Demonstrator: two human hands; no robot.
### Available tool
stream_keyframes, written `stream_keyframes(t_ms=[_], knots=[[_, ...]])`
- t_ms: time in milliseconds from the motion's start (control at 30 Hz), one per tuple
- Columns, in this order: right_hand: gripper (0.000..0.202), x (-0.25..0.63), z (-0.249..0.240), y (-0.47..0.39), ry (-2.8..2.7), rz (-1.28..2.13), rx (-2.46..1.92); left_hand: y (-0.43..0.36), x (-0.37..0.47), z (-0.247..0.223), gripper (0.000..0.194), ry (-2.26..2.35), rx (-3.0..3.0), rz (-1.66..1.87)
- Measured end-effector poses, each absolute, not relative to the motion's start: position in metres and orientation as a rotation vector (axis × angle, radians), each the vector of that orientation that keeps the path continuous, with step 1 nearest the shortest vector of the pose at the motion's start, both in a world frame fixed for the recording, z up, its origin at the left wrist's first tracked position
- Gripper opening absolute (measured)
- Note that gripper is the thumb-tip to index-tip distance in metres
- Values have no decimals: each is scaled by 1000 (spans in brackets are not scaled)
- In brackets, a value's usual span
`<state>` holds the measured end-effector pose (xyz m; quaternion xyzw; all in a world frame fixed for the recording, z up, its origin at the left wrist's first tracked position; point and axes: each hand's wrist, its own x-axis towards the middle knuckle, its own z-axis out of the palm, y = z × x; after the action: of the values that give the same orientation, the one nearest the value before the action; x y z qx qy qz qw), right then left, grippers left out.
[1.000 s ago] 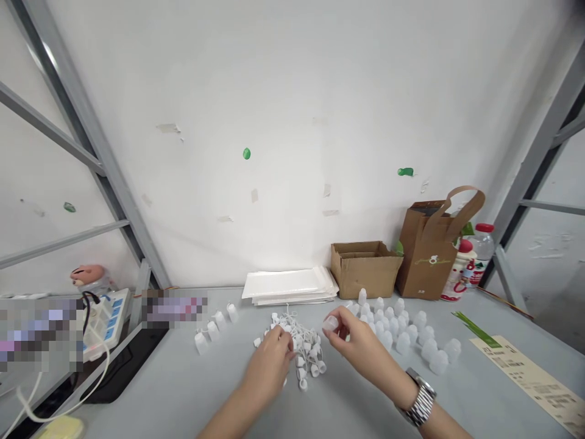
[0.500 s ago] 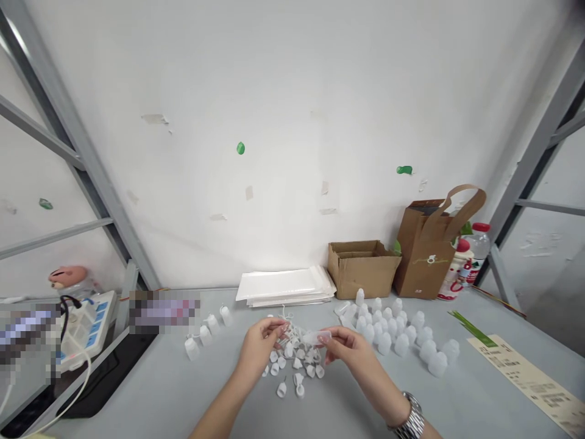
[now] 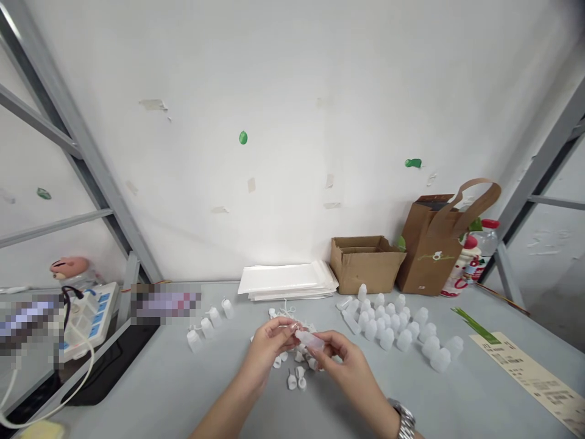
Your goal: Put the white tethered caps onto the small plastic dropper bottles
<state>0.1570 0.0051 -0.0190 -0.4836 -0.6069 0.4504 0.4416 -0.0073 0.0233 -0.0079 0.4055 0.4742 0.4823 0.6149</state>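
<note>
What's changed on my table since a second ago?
Your right hand has carried its bottle leftward; your left hand has gone from the caps to the bottle's narrow end. Whether it pinches a cap is unclear. The four bottles at left, bottle cluster, box and bag stayed put.

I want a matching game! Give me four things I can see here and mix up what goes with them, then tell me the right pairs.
1. Wristwatch
2. Paper bag
3. Held bottle
4. Flat stack

A. Brown, with a looped handle
B. White, just left of the cardboard box
C. Silver and shiny
D. Frosted, in the fingers of the right hand

Right pairs: 1-C, 2-A, 3-D, 4-B
</note>
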Motion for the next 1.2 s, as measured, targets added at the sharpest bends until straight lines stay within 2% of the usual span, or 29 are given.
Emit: stream_keyframes(t_ms=[133,467,667,800,1200], knots=[[21,155,-20,3,-1573,979,-1334,22,-5,-8,33,1042,967,1151],[21,153,-22,1,-1599,995,-1302,19,-4,-5,29,1014,1032,1156],[24,152,-23,-1,-1612,1056,-1235,12,2,4,42,937,961,1156],[20,151,-21,-3,-1664,1036,-1228,6,6,10,41,866,928,1139],[19,151,-30,-3,-1794,742,-1404,3,10,4,37,817,840,1124]])
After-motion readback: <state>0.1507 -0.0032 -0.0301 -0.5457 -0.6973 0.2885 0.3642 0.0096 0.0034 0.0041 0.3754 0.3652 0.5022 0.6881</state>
